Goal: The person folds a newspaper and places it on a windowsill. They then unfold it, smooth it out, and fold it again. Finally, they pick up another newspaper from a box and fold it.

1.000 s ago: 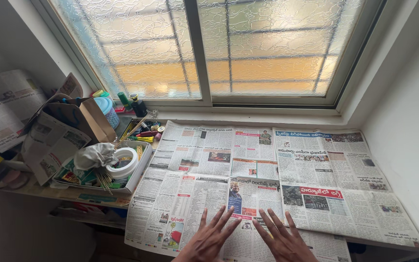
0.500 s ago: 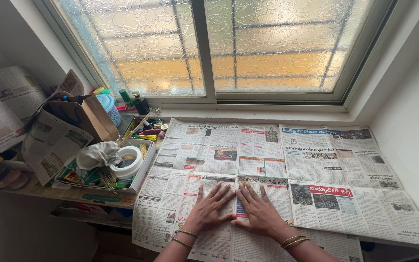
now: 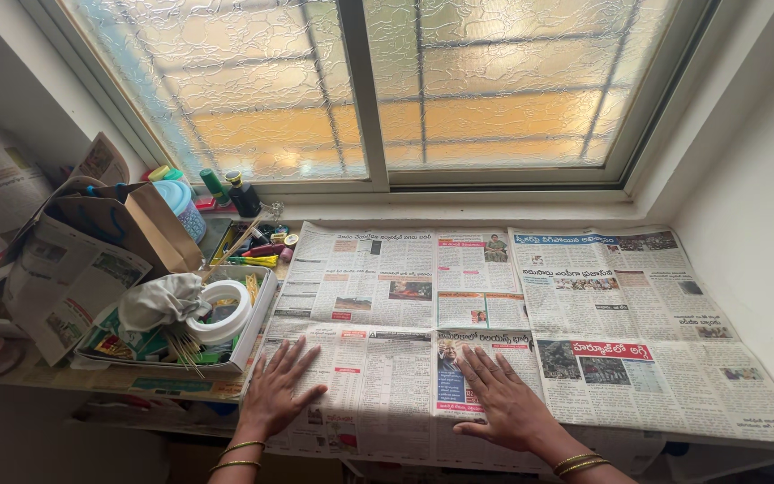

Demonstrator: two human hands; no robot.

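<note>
1. Left hand (image 3: 281, 387): open, fingers spread, palm flat on the newspaper (image 3: 530, 305), near the ledge's front-left corner. Grips nothing.
2. Right hand (image 3: 505, 401): also open & flat, fingers fanned, pressing the paper near mid front edge. Hands well apart.
3. Newspaper lies spread over the window ledge (image 3: 459, 211), from the cardboard tray (image 3: 258, 324) on the left to the right wall, back edge touching the window frame, front edge hanging a bit over the front.
4. Handling (judgement): thin, light, floppy, no stiffness. Creases show along the folds. Prob. tears easily if dragged or pinched hard; slides readily on a smooth ledge. Flat palms w/ spread fingers suit it better than a pinch; if lifting, take a corner or a fold edge, both hands.
5. Counts: 2 hands, both the person's own. 2 thin gold bangles (image 3: 238, 454) on left wrist, 2 on the right, as far as shows. Sheets: looks like 2 broad spreads side by side, overlapping near the middle; exact no. of layers can't tell.
6. Left end of ledge: 1 tray holding 1 white tape roll (image 3: 224, 309), 1 crumpled grey cloth (image 3: 156, 299), a bunch of thin sticks, small packets (too jumbled to count).
7. Behind tray: 1 brown paper bag (image 3: 147, 231), 1 pale blue tub (image 3: 176, 201), a few markers & small bottles at the back-left corner, more loose newsprint at far left.
</note>
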